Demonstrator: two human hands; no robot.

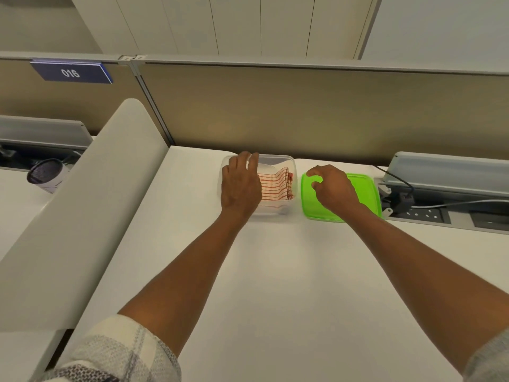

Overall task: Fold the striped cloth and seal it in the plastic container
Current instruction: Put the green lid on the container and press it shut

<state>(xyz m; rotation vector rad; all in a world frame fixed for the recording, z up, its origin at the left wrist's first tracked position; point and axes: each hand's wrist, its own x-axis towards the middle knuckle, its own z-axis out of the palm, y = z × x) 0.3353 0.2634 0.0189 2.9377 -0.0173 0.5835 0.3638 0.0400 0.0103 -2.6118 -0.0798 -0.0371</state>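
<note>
Cloth in the tub, lid off beside it.

The folded striped cloth (pixel 276 186) sits inside the clear plastic container (pixel 286 161) at 12 o'clock on the white desk (pixel 275 271). Left hand (pixel 240 186) rests flat over the tub's left side, fingers spread, gripping nothing. Right hand (pixel 333 190) curls loosely over the green lid (pixel 366 194) at 1 o'clock; whether it grips the lid, can't tell.

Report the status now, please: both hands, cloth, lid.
Left hand on container, open. Right hand over green lid, not lifted. Striped cloth folded inside. Nothing blocking.
</note>
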